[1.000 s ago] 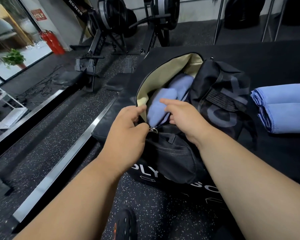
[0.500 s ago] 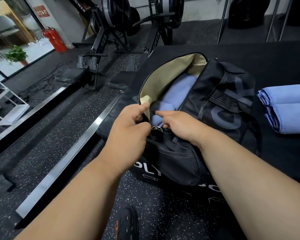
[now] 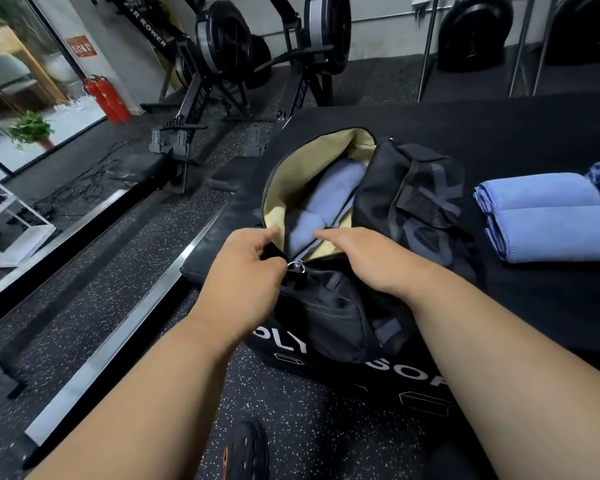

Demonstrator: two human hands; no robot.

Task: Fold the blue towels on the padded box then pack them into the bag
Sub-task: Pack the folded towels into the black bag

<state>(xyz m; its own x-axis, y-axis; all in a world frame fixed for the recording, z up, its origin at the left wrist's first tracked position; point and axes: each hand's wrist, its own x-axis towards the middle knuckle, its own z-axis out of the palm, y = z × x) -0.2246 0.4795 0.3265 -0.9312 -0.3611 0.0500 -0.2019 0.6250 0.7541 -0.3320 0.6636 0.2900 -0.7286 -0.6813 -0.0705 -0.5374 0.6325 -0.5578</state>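
A black duffel bag (image 3: pixel 420 199) with a cream lining lies unzipped on the black padded box (image 3: pixel 520 133). Folded blue towels (image 3: pixel 329 192) sit inside its opening. My left hand (image 3: pixel 246 268) pinches the bag's left edge beside the metal zipper pull (image 3: pixel 298 265). On the bag's right edge, just past the zipper, my right hand (image 3: pixel 368 258) rests with its fingers curled over the fabric. Two more folded blue towels (image 3: pixel 548 216) lie stacked on the box to the right of the bag.
Rowing machines (image 3: pixel 222 64) stand on the speckled floor beyond the box. Two red fire extinguishers (image 3: pixel 106 98) sit by the glass wall at left. A metal rail (image 3: pixel 118 344) runs along the floor beside the box. My shoe (image 3: pixel 246 452) shows at the bottom.
My right hand has drawn back from the towel inside the bag to the bag's near edge. My left hand has kept its pinch by the zipper.
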